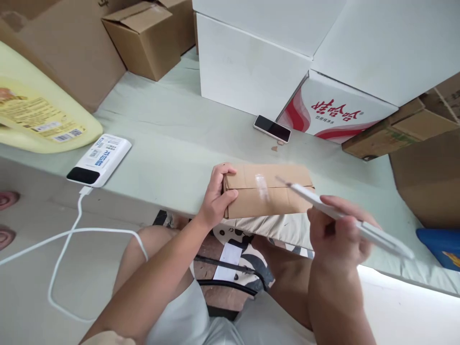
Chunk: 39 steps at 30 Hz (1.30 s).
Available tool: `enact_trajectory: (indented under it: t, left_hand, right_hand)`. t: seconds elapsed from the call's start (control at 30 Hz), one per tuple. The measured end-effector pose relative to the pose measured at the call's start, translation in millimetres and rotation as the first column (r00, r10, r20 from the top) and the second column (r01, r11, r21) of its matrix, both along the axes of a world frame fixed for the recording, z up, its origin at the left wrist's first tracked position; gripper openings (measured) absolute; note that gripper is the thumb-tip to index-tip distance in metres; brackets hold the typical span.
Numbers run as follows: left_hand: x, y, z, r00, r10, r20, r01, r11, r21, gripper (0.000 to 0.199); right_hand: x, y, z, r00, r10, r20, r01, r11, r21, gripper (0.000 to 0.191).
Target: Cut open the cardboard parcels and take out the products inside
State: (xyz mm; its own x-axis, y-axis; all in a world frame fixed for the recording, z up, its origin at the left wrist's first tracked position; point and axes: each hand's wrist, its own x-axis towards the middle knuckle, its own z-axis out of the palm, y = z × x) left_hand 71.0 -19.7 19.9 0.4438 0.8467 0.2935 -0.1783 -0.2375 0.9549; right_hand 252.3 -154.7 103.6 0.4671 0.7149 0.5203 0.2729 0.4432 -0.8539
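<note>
A small brown cardboard box [276, 201] lies at the front edge of the table, with a strip of clear tape across its middle seam. My left hand [218, 194] grips the box's left end, thumb on the near flap and fingers round the far side. In my right hand [341, 235] is a white utility knife [330, 207], its thin blade out and pointing left over the box. The blade tip hovers close to the seam right of the tape; whether it touches the cardboard I cannot tell. Motion blurs this hand slightly.
A white power bank [99, 160] with a plugged-in cable [77, 215] sits left, beside a yellow jug [39, 105]. Behind the box lies a phone-like device [272, 128]. White cartons [251, 62] and brown boxes [151, 43] line the back. Something blue [438, 244] is at right.
</note>
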Motion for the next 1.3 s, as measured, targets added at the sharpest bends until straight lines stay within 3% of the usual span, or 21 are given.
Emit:
enact_trajectory:
  t: [0.1, 0.3, 0.53, 0.7, 0.83, 0.97, 1.0, 1.07, 1.13, 1.2, 1.3]
  left_hand:
    - [-0.7, -0.4, 1.2, 1.0, -0.016, -0.007, 0.016, 0.999, 0.029, 0.035]
    - [-0.7, -0.3, 1.9, 1.0, -0.005, -0.005, 0.005, 0.997, 0.078, 0.032]
    - [-1.1, 1.4, -1.4, 1.0, -0.011, -0.013, 0.012, 0.997, 0.08, 0.034]
    - [-0.7, 3.5, -0.5, 0.998, -0.029, -0.048, 0.032, 0.997, 0.071, 0.034]
    - [-0.6, 3.7, 0.9, 0.998, -0.024, -0.051, 0.027, 0.998, 0.057, 0.037]
    - [-0.7, 2.7, -0.9, 0.999, -0.032, -0.032, 0.034, 0.998, 0.046, 0.046]
    - [-0.5, 2.7, -1.9, 0.999, -0.037, -0.021, 0.038, 0.999, 0.039, 0.048]
    - [0.2, 3.2, -4.6, 0.999, -0.038, 0.009, 0.038, 0.999, 0.036, 0.052]
    - [1.0, 4.7, -7.9, 0.999, -0.01, 0.034, 0.009, 0.999, 0.05, 0.053]
    - [1.5, 7.4, -11.1, 0.998, 0.036, 0.058, -0.04, 0.997, 0.063, 0.055]
    - [1.9, 12.3, -14.0, 0.988, 0.103, 0.119, -0.112, 0.991, 0.071, 0.053]
  right_hand:
    - [-1.1, 8.5, -5.8, 0.996, -0.073, -0.041, 0.072, 0.997, -0.025, 0.037]
    - [-9.5, 28.8, -0.2, 0.975, -0.104, -0.197, 0.095, 0.994, -0.056, 0.029]
    - [-5.0, 30.3, -5.3, 0.973, -0.209, -0.096, 0.187, 0.961, -0.202, 0.02]
    - [1.8, 29.6, -0.9, 0.979, -0.2, -0.029, 0.187, 0.95, -0.248, 0.015]
    - [21.9, 27.6, -2.9, 0.947, -0.322, -0.008, 0.313, 0.926, -0.212, 0.012]
    - [62.2, 18.1, -10.5, 0.89, -0.366, -0.272, 0.358, 0.93, -0.08, 0.024]
    - [72.9, 15.9, -15.8, 0.854, -0.439, -0.28, 0.438, 0.896, -0.068, 0.027]
    - [91.6, 13.4, -32.9, 0.755, -0.63, -0.181, 0.622, 0.776, -0.106, 0.028]
    - [105.5, 13.1, -57.0, 0.707, -0.706, 0.04, 0.697, 0.687, -0.208, 0.029]
    - [115.8, 13.5, -82.0, 0.742, -0.591, 0.315, 0.67, 0.658, -0.344, 0.036]
    - [127.5, 12.8, -107.6, 0.731, -0.288, 0.619, 0.657, 0.542, -0.524, 0.05]
